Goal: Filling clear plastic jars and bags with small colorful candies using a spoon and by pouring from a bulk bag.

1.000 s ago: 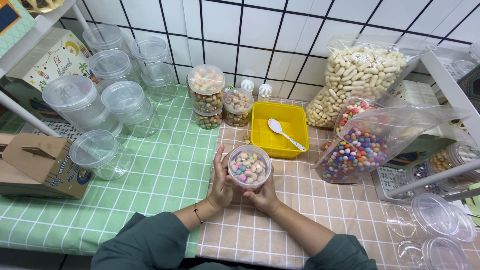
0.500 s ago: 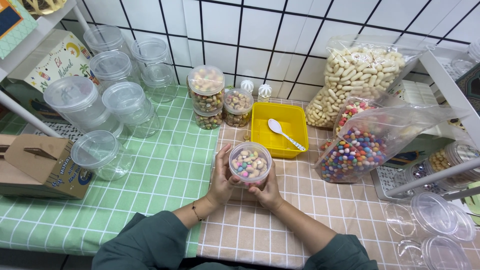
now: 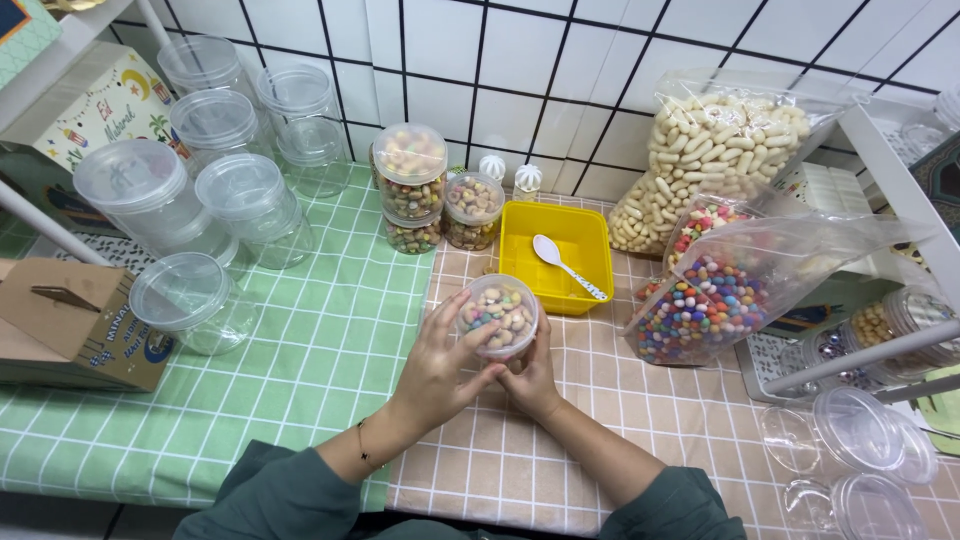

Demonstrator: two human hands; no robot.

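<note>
Over the checked tablecloth (image 3: 300,390), both the left hand (image 3: 438,368) and right hand (image 3: 532,378) are clamping fingers around a lidded sweet jar (image 3: 498,315), beside a yellow tray (image 3: 556,255) and clear bag of coloured candies (image 3: 735,285).

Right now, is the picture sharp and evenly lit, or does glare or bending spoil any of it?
Head view: bright, even light, soft shadows only; both hands, left hand and right hand, and the small jar look sharp; glare streaks the clear bag of coloured candies; the white shelf rail and edges bow outward from wide-lens distortion.
</note>
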